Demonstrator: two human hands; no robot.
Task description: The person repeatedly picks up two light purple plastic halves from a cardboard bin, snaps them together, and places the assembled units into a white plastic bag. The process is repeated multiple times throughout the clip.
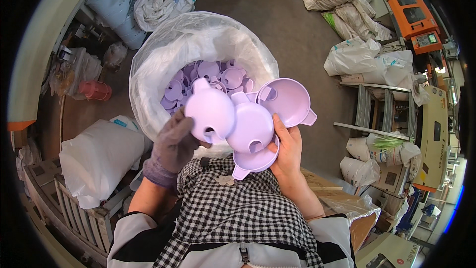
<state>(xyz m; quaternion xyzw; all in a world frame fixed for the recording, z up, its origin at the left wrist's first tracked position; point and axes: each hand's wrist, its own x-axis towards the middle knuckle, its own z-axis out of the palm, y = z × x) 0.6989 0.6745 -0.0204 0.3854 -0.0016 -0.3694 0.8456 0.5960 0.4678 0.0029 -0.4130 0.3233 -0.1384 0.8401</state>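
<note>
Head cam: left hand, gloved, curls round one lilac cup, upside down. Right hand, bare, fingers closed under a stack of cups; one more sits open side up just above its fingertips. Big bag w/ more cups is right beyond both hands. To do it well, imo: support stack from below, keep handles aligned.

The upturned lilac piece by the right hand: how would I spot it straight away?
Start at the big white sack full of lilac parts. Just below its rim both hands hold a fan of them. The upturned piece is farthest right, above the bare right hand; alone it shows its hollow inside, the others their domed backs.
</note>
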